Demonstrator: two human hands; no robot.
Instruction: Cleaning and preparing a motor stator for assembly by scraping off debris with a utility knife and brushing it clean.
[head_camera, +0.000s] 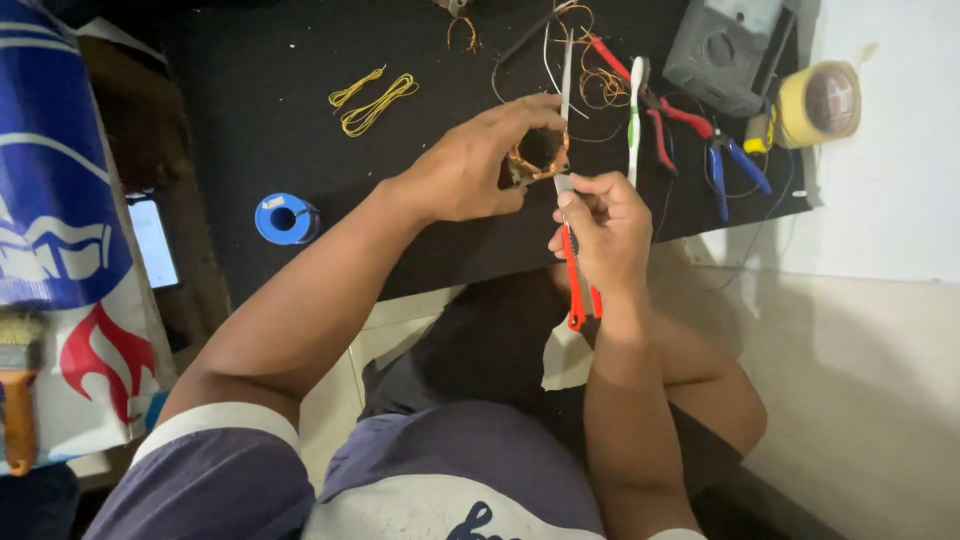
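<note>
left hand (465, 170) pinching, right hand (600, 230) fisted

Hands: two, left hand (462, 170) and right hand (603, 228)
Copper wire coils held: one, copper coil (538, 153) in left fingers
Red-handled cutter knives: one, red cutter knife (574, 262) in right fist
Blue solder spools: one, blue spool (285, 218) on black mat (300, 60)
Yellow wire bundles: two, yellow wire strands (372, 100) lying side by side
Toothbrushes: one, white and green toothbrush (634, 115)
Pliers: two, red-handled pliers (655, 105) and blue-handled pliers (733, 165)
Tape rolls: one, yellow tape roll (820, 103)
Grey boxes: one, grey box (725, 42)
Paintbrushes: one, orange-handled paintbrush (17, 400)
Phones: one, lit phone (153, 242)
Loose copper wire tangles: one clear, copper wire tangle (600, 85); further scraps too small to count
</note>
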